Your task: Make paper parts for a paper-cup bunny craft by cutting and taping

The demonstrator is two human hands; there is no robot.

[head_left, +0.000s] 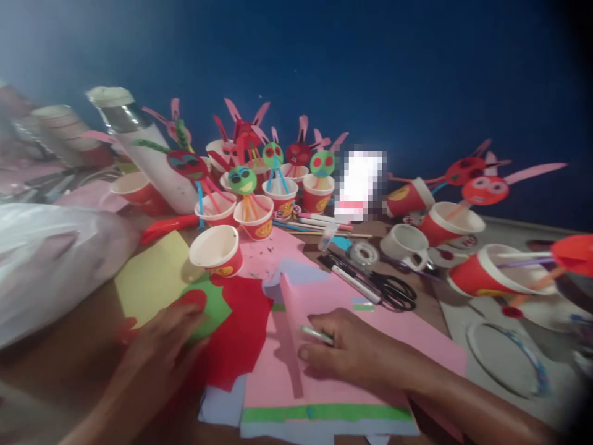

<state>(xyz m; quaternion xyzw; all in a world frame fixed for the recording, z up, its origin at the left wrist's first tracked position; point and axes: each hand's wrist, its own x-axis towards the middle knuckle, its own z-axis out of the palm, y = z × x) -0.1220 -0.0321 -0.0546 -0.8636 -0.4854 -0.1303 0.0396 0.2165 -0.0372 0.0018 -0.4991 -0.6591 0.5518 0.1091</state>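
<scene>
Both hands are over coloured paper on the brown counter [428, 296]: the right hand [345, 346] grasps a slim, pale pen [317, 335] above a large pink paper sheet [343, 395]. The left hand [160, 346] is at a rounded red paper piece [192, 300] over a green paper sheet [217, 309]; whether it grips the piece, I cannot tell. Black-handled scissors [397, 290] lie beyond.

This appears to be a craft corner; whether in a home or a classroom cannot be told. A brown surface [428, 298] beside a plain dark-blue wall [324, 74] bears sheets of pink paper [271, 364], black-handled scissors [384, 287], a pale ring-shaped tape roll [356, 252] and red-and-white paper cups [245, 227] holding round paper faces [242, 180] on coloured stalks.
</scene>
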